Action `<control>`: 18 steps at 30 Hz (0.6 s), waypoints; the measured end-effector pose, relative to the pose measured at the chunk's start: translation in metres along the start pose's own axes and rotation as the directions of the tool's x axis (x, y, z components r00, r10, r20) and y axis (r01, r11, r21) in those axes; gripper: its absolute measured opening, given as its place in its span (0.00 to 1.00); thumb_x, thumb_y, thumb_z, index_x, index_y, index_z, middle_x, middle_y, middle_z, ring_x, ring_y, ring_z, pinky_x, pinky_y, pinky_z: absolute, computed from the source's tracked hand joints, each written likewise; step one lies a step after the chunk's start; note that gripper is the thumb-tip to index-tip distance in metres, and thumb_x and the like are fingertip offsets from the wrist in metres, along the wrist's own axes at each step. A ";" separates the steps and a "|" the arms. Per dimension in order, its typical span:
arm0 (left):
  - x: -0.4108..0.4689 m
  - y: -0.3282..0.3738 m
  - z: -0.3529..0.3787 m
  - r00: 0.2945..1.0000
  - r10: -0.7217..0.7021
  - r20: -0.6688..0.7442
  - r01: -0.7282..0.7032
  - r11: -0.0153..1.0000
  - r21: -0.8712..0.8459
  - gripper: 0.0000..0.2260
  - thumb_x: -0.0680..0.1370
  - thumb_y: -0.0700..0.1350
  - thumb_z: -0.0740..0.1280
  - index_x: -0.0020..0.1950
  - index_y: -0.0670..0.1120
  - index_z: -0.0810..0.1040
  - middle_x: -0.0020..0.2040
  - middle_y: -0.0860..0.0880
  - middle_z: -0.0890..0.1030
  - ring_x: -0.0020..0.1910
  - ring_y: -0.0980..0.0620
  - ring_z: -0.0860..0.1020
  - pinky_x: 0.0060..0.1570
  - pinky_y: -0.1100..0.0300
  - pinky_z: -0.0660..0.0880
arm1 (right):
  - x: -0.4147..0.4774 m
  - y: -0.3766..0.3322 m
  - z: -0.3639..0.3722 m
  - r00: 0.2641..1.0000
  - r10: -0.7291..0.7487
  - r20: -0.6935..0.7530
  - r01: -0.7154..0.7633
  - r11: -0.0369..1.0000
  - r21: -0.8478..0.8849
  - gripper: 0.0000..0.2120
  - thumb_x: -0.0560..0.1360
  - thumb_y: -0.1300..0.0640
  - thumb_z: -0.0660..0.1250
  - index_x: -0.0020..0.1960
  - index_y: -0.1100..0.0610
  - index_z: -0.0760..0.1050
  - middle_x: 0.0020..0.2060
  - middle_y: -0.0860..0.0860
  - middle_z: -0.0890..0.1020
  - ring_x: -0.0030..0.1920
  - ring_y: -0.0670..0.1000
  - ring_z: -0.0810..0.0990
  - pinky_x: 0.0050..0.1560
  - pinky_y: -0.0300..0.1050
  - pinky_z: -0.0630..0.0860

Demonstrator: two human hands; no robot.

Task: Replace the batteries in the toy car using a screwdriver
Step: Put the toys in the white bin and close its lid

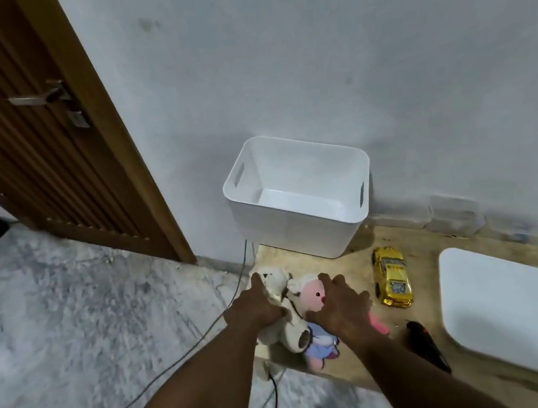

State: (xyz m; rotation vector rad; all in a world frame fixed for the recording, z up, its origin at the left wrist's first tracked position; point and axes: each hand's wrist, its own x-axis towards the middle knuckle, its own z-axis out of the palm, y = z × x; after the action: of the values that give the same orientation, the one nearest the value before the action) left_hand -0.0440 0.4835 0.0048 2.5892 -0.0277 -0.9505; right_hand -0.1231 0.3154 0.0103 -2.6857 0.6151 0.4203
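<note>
I count two soft toys at lower centre of the frame. My left hand [255, 304] is curled round the cream plush [292, 332], and my right hand [338, 304] is bent over the pink-faced doll [310, 296], gripping it. One yellow toy car [392, 278] lies just right of the doll, touched by neither hand; its stickers are too blurred to read. One black-and-red screwdriver [428, 349] lies below the car. One white bin [299, 234] stands above the toys, and one white lid [517, 307] lies at the right edge.
</note>
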 end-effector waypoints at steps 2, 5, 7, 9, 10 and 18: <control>0.004 -0.005 0.006 0.999 0.015 -0.049 -0.015 1.000 0.002 0.50 0.67 0.66 0.67 0.80 0.55 0.43 0.71 0.44 0.73 0.68 0.42 0.74 0.65 0.49 0.72 | 0.002 -0.003 0.000 1.000 -0.010 -0.019 0.010 1.000 -0.012 0.37 0.67 0.35 0.68 0.71 0.46 0.62 0.60 0.51 0.73 0.59 0.56 0.76 0.62 0.57 0.66; 0.008 -0.006 0.008 0.990 0.032 -0.136 -0.027 0.999 0.039 0.46 0.71 0.62 0.66 0.80 0.52 0.44 0.68 0.45 0.76 0.66 0.43 0.75 0.63 0.49 0.74 | 0.003 -0.009 0.000 0.998 -0.011 -0.060 0.012 1.000 0.007 0.36 0.67 0.36 0.69 0.71 0.45 0.63 0.61 0.51 0.73 0.59 0.56 0.75 0.62 0.56 0.66; 0.002 -0.003 -0.001 0.980 0.066 -0.185 -0.063 0.998 0.022 0.42 0.70 0.62 0.68 0.78 0.51 0.51 0.64 0.45 0.78 0.63 0.43 0.77 0.59 0.51 0.75 | 0.000 -0.014 -0.002 0.992 -0.019 -0.125 0.023 0.999 0.035 0.36 0.66 0.35 0.69 0.70 0.44 0.64 0.61 0.51 0.72 0.59 0.55 0.74 0.61 0.55 0.69; -0.011 0.001 -0.017 0.953 0.132 -0.274 -0.140 0.990 -0.009 0.39 0.67 0.63 0.70 0.72 0.53 0.58 0.60 0.47 0.81 0.58 0.43 0.80 0.56 0.52 0.77 | -0.006 -0.021 -0.009 0.970 -0.042 -0.241 0.077 0.988 0.138 0.37 0.63 0.35 0.71 0.69 0.42 0.65 0.61 0.49 0.71 0.59 0.54 0.73 0.58 0.53 0.73; -0.016 0.002 -0.027 0.926 0.171 -0.338 -0.191 0.981 -0.027 0.38 0.65 0.64 0.71 0.70 0.55 0.60 0.58 0.48 0.82 0.56 0.43 0.81 0.55 0.52 0.78 | -0.009 -0.025 -0.014 0.951 -0.064 -0.304 0.128 0.972 0.197 0.39 0.61 0.35 0.71 0.69 0.42 0.64 0.61 0.48 0.71 0.59 0.53 0.72 0.56 0.51 0.75; -0.031 0.045 -0.152 0.549 0.331 -0.768 -0.576 0.815 -0.061 0.36 0.66 0.63 0.70 0.71 0.60 0.63 0.51 0.50 0.83 0.49 0.44 0.81 0.47 0.49 0.80 | 0.012 -0.081 -0.123 0.584 -0.041 -0.811 0.519 0.787 0.334 0.35 0.59 0.48 0.78 0.62 0.53 0.70 0.56 0.46 0.74 0.56 0.50 0.74 0.45 0.40 0.70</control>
State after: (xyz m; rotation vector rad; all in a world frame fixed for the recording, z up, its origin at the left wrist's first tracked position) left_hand 0.0324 0.4986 0.1469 2.2773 -0.3080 0.3044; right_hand -0.0497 0.3302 0.1372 -2.2046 0.3706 -0.9541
